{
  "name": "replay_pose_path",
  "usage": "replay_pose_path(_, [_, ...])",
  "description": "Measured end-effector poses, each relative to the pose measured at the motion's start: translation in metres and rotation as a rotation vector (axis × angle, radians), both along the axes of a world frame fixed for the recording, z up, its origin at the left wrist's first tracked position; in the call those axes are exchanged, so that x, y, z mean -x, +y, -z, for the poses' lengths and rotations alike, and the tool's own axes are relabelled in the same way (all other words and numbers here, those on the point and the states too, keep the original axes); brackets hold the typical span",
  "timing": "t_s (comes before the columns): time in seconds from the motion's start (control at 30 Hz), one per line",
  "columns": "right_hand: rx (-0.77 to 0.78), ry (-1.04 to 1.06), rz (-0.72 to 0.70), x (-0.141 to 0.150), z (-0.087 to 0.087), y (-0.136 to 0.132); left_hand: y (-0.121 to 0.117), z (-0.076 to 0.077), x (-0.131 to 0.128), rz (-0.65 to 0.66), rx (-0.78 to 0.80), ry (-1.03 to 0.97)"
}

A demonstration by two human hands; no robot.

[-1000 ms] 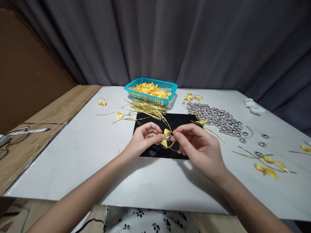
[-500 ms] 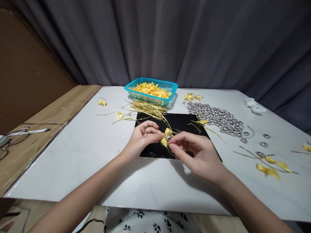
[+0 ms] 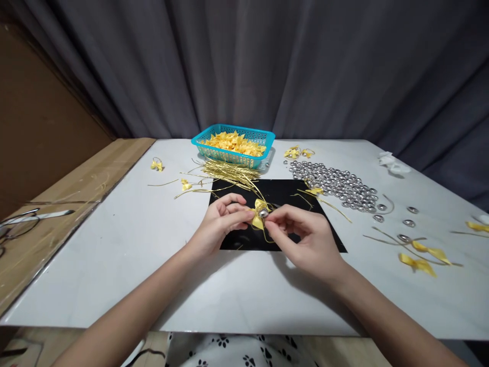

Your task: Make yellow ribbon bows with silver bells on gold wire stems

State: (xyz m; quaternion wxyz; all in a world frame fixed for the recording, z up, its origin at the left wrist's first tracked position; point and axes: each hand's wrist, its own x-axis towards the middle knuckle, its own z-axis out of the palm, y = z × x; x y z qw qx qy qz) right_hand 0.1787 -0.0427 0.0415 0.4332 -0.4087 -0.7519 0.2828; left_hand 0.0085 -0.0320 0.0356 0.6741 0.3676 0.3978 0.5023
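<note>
Over the black mat (image 3: 244,240), my left hand (image 3: 225,220) pinches the left side of a yellow ribbon bow (image 3: 259,222). A silver bead (image 3: 263,212) sits at the bow's middle. My right hand (image 3: 305,232) is closed at the bow's right side, thumb and forefinger together beside the bead; whether they grip the bead or the thin gold cord is hard to see. A loop of gold cord (image 3: 266,238) hangs below the bow. Behind my hands lies a bundle of gold cords (image 3: 231,174), one of them reaching toward the bow.
A teal basket (image 3: 228,157) of yellow bows stands at the back. Silver beads (image 3: 336,184) are heaped at right, with loose bows (image 3: 417,264) and cords nearer me. Finished-looking bows (image 3: 156,164) lie far left. Glasses (image 3: 26,224) rest on cardboard (image 3: 95,188) at left; white tissue (image 3: 393,164) lies far right.
The view has shifted slightly. Both hands keep their pinch around the bow, and the bead at its middle now looks slightly turned. Nothing was let go.
</note>
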Motion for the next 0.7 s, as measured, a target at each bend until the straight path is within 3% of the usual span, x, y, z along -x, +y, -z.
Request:
replay_pose_path(0.17, [0.038,0.057,-0.1,-0.007,-0.011,0.0,-0.001,0.0,-0.001,-0.038,-0.026,0.093])
replay_pose_path(0.33, [0.277,0.164,-0.272,-0.003,-0.006,-0.001,-0.003,-0.001,-0.003,0.025,-0.013,0.113])
replay_pose_path(0.5, [0.144,0.017,-0.096,-0.001,0.005,0.003,-0.002,-0.002,-0.003,0.054,0.028,0.016])
replay_pose_path(0.7, [0.088,0.086,-0.061,-0.002,0.0,0.0,-0.003,-0.002,-0.001,0.067,-0.009,0.038])
